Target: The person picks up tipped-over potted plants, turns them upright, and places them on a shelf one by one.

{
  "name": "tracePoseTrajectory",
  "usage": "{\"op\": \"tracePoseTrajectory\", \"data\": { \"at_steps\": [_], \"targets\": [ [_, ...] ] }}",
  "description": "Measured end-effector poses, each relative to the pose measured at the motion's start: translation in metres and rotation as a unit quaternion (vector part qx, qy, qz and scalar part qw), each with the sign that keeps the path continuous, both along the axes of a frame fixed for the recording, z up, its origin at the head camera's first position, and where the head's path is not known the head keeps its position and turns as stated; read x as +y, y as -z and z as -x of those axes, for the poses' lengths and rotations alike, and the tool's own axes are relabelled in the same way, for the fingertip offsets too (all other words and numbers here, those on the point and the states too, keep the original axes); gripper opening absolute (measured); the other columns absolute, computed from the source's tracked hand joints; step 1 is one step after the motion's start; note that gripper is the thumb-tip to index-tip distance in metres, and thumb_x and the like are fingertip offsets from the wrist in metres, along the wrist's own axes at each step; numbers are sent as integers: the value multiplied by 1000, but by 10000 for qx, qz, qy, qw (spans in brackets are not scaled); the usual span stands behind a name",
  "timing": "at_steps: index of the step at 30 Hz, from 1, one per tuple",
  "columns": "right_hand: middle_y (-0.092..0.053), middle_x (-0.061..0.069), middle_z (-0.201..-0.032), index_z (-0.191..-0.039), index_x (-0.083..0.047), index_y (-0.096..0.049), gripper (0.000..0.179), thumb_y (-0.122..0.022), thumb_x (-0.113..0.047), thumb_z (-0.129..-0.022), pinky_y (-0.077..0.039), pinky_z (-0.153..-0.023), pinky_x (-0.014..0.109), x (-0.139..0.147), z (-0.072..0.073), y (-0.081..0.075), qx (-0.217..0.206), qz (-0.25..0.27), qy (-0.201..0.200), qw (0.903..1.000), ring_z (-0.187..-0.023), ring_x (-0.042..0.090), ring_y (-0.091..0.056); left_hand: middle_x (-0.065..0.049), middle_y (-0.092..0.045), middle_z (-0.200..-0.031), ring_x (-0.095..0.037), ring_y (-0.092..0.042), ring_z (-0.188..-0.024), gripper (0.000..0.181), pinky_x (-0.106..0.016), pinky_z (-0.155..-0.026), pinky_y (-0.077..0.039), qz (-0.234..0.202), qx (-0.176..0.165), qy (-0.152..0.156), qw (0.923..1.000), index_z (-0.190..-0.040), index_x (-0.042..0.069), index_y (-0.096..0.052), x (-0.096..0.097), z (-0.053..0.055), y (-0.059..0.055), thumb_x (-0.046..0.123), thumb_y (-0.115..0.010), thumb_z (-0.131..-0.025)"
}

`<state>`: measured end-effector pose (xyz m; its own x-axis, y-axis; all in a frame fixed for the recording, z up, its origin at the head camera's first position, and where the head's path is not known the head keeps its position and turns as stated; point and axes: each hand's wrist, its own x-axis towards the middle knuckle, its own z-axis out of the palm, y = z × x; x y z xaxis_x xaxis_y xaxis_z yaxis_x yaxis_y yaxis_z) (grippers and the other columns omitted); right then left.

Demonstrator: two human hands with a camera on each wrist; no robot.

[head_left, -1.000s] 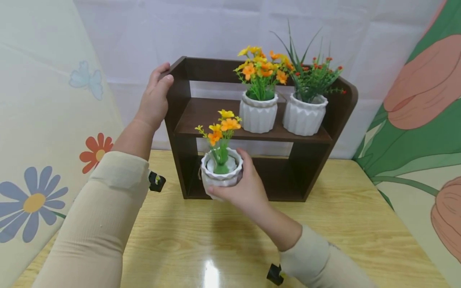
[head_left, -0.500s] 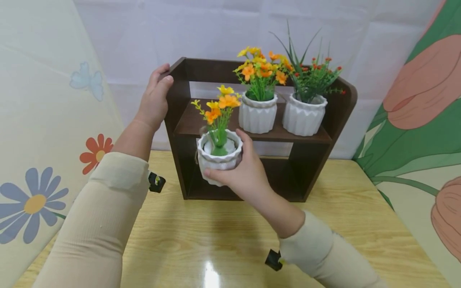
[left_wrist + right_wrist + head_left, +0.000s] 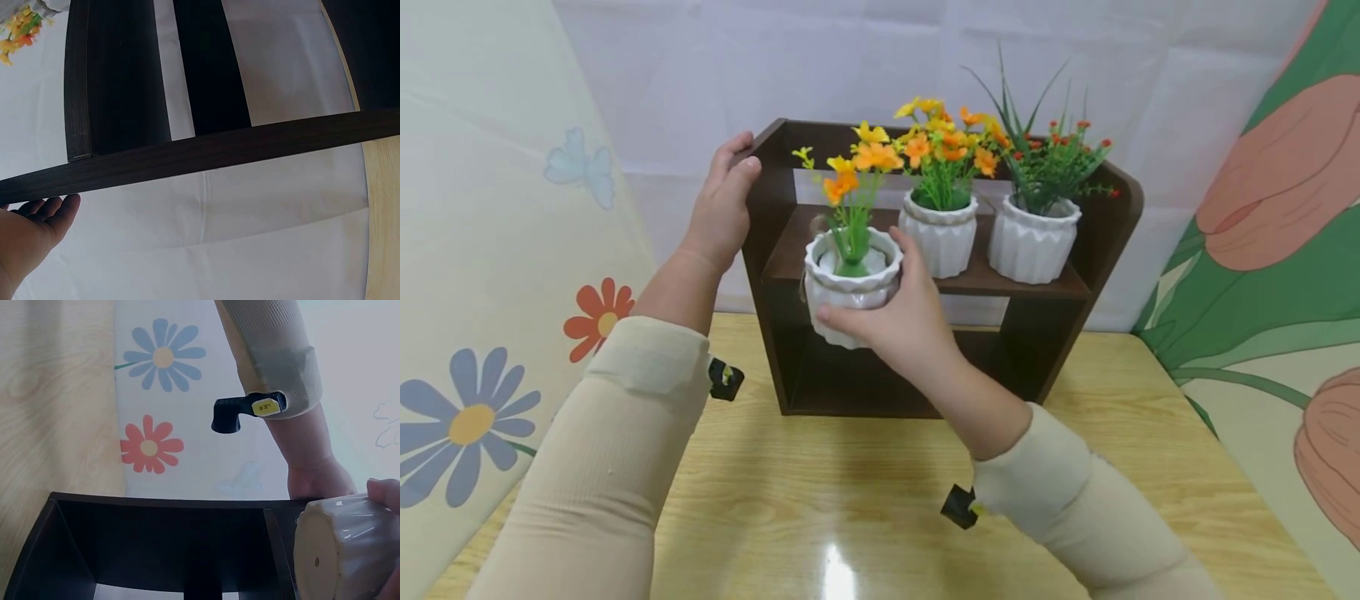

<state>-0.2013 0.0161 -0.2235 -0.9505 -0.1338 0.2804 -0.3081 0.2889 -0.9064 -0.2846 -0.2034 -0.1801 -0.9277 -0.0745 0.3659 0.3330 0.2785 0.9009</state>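
My right hand (image 3: pixel 904 312) grips a white fluted flowerpot (image 3: pixel 842 321) holding yellow and orange artificial flowers (image 3: pixel 861 162). The pot hangs in the air before the left half of the dark brown shelf (image 3: pixel 782 262), its base lower than the upper board's front edge. Its underside with a small hole shows on the pot (image 3: pixel 319 556) in the right wrist view. My left hand (image 3: pixel 718 208) rests against the shelf's left side near the top. In the left wrist view, fingertips (image 3: pixel 70 206) touch the outer face of the side panel (image 3: pixel 187 156).
Right of the held pot, a pot of orange flowers (image 3: pixel 937 242) and a pot with red-dotted greenery (image 3: pixel 1033 242) stand on the upper board. A wooden table (image 3: pixel 760 500) carries the shelf. A white cloth (image 3: pixel 850 50) hangs behind, with floral panels (image 3: pixel 1292 208) at the sides.
The held pot has risen with my right hand, from near the lower compartment's front up toward the upper board. My left hand stays at the shelf's side.
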Motion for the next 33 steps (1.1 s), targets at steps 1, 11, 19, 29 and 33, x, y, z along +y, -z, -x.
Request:
{"op": "tracePoseTrajectory", "data": {
  "at_steps": [1, 11, 19, 29, 33],
  "targets": [
    [-43, -1, -146, -153, -24, -21, 114, -92, -33, -64, -41, -108, 42, -1, 2, -2, 28, 1, 13, 10000, -129, 17, -47, -6, -30, -156, -24, -38, -130, 53, -39, -110, -32, 23, -3, -21, 10000, -154, 32, -23, 0, 0, 0, 42, -28, -102],
    [-46, 0, -145, -153, -22, -23, 114, -92, -36, -63, -42, -105, 38, -11, 18, -16, 117, -235, 300, 9992, -126, 16, -49, -7, -33, -154, -21, -44, -121, 52, -33, -105, -36, -36, 21, -17, 10000, -153, 33, -25, -1, -1, -1, 41, -30, -102],
    [-45, 2, -146, -152, -20, -25, 114, -93, -36, -62, -40, -106, 37, -20, 34, -22, 229, -317, 539, 9978, -128, 18, -48, -9, -35, -150, -19, -46, -115, 51, -33, -101, -37, -90, 5, 30, 10000, -153, 33, -26, 0, -1, 1, 41, -31, -102],
    [-44, 2, -149, -153, -22, -24, 113, -90, -44, -64, -41, -107, 40, -29, 57, -26, 209, -586, 791, 9949, -132, 20, -46, -10, -35, -151, -20, -45, -118, 51, -33, -103, -36, -74, 87, -1, 9999, -153, 31, -26, 1, -2, 0, 40, -30, -103],
    [-47, 2, -147, -153, -22, -25, 111, -89, -44, -65, -43, -105, 38, -31, 66, -26, 260, -614, 823, 9944, -129, 19, -49, -11, -35, -150, -20, -45, -118, 51, -34, -103, -37, -60, 85, 17, 9999, -153, 30, -26, 2, -3, -1, 40, -29, -103]
  ]
}}
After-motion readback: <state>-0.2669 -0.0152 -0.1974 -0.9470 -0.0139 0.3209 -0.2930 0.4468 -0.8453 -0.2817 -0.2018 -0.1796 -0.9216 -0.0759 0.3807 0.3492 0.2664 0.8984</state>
